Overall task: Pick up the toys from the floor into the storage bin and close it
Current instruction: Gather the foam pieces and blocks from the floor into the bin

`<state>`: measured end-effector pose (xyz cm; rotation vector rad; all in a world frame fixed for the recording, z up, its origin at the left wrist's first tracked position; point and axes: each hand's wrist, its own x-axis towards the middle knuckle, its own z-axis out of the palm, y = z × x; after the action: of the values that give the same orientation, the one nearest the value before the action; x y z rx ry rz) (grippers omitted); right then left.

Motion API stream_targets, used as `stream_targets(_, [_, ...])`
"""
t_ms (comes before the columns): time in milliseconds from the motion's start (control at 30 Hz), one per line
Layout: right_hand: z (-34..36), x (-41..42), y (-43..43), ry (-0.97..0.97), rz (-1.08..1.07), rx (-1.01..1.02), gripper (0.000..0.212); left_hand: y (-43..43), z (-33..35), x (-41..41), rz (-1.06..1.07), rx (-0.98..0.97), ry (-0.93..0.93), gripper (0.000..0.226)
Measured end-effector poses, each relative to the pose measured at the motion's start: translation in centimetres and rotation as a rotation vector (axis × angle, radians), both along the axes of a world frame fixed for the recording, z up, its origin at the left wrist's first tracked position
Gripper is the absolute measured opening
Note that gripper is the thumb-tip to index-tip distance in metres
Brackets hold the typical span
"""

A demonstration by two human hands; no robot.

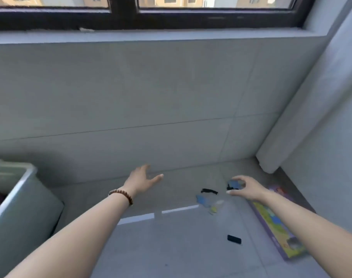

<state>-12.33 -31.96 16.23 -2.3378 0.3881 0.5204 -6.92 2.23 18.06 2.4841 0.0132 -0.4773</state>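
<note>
**While Toys Remain on the Floor: Collection Incomplete**

Because the storage bin (20, 197) at the left edge of the floor stands open with some contents visible inside, collection is judged partly done. No lid is in view.

Right hand (249, 188): extended toward the far right corner of the floor, with fingers (238, 178) and thumb curved around a blue toy (233, 184). Blur prevents confirming whether they are clamped on it or only bracket it.

Left hand (142, 178): extended toward the far edge of the floor, fingers spread apart, holding nothing.

Items left on the floor:
- black curved piece (209, 191), just beside the blue toy;
- blue-and-yellow flat piece (208, 202), near it, toward the middle;
- small black block (234, 239), nearer the person;
- flat colourful box (275, 223), along the right edge.

Remaining, as judged: transfer all of these to the storage bin, then locate and fit the lid.
</note>
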Motion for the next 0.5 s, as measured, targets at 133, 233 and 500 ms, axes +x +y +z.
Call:
stream_targets(133, [-7.5, -3.0, -4.8, 0.162, -0.065, 0.055, 0.054, -6.6, -5.0, 1.3, -0.146, 0.057, 0.107, 0.078])
stream_targets(233, [-13.4, -5.3, -6.5, 0.233, -0.116, 0.089, 0.042, -10.5, -9.2, 1.3, -0.208, 0.061, 0.161, 0.076])
stream_targets(500, [-23.2, -7.9, -5.4, 0.232, -0.042, 0.009, 0.038, -14.1, -18.3, -0.6, -0.289, 0.108, 0.268, 0.072])
